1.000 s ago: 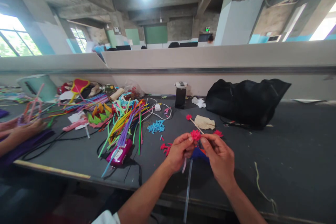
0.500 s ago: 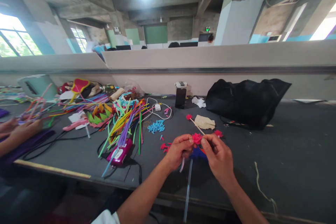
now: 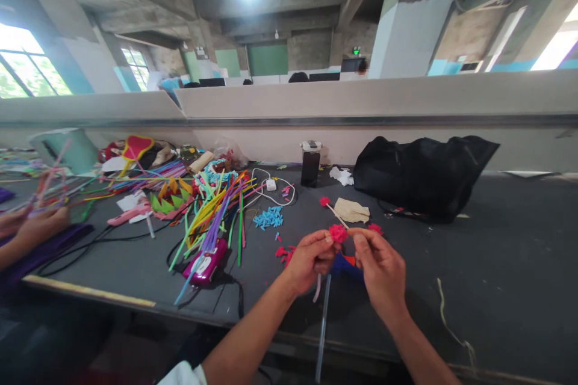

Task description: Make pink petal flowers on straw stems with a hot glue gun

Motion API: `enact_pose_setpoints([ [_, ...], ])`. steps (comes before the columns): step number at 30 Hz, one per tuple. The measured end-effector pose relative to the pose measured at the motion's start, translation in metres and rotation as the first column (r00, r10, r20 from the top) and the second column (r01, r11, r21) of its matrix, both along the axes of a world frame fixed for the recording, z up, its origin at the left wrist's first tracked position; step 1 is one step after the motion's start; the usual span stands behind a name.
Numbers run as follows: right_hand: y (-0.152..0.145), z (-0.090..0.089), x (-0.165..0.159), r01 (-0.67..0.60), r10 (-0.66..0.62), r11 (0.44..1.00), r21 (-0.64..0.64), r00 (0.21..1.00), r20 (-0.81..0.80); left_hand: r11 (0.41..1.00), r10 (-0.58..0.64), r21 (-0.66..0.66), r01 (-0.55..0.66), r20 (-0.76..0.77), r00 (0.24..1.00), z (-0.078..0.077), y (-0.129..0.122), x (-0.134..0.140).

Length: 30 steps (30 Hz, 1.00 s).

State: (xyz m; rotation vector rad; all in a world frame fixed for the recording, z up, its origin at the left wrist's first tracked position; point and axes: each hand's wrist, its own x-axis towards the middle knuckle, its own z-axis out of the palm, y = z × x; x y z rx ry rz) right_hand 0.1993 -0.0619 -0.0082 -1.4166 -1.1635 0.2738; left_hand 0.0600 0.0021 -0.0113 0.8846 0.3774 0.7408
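Observation:
A pinkish-red flower with ruffled petals is pinched between the thumb and fingers of my left hand. Below that hand hangs a pale pink strip; its upper end is hidden. My right hand is at the flower's right side, index fingertip at the petals, thumb close by and the other fingers curled. Beneath my hands lies a blue tool with an orange part, probably a glue gun, with a clear stick extending past the table edge. Red petal pieces lie left of my left hand.
Behind my hands are a stemmed red flower, a tan cloth piece and another red flower. Blue pieces, coloured pipe cleaners and a purple device lie left. A black bag stands right; another person's hands work far left.
My right hand has shifted slightly right and its thumb has drawn back from the petals. The flower stays in my left hand, moved slightly down. The other person's hands have shifted a little.

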Motion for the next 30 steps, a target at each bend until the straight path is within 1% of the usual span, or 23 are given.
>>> enact_pose_setpoints([
  [4, -0.0021, 0.0003, 0.002, 0.027, -0.025, 0.999, 0.039, 0.997, -0.072, 0.992, -0.095, -0.077, 0.099, 0.057, 0.994, -0.0019, 0.0025, -0.0017],
  [7, -0.0022, -0.0002, 0.0006, 0.012, -0.01, 1.0, 0.027, 0.997, -0.077, 0.988, -0.1, -0.106, 0.108, 0.082, 0.992, -0.003, 0.0046, -0.0026],
  [12, -0.0003, -0.0025, -0.003, -0.028, 0.028, 1.0, 0.014, 0.998, -0.06, 0.986, -0.108, -0.116, 0.118, 0.093, 0.99, -0.0048, 0.0057, -0.0019],
  [16, 0.0006, -0.0027, -0.0041, -0.067, 0.069, 0.997, 0.033, 0.996, -0.062, 0.991, -0.094, -0.084, 0.1, 0.079, 0.992, -0.0065, 0.0051, -0.0003],
  [21, -0.0005, 0.0006, -0.0056, -0.065, 0.064, 0.997, 0.047, 0.997, 0.033, 0.999, -0.046, -0.002, 0.046, 0.025, 0.999, -0.007, 0.0031, 0.002],
  [24, -0.0008, 0.0018, -0.0059, -0.073, 0.07, 0.995, 0.063, 0.996, 0.059, 0.999, -0.026, 0.034, 0.026, -0.005, 1.0, -0.0077, 0.002, 0.0026],
  [30, -0.0019, 0.0037, -0.0059, -0.113, 0.112, 0.993, 0.023, 0.993, 0.045, 0.997, -0.015, 0.078, 0.018, -0.036, 0.999, -0.0081, 0.0012, 0.0016],
])
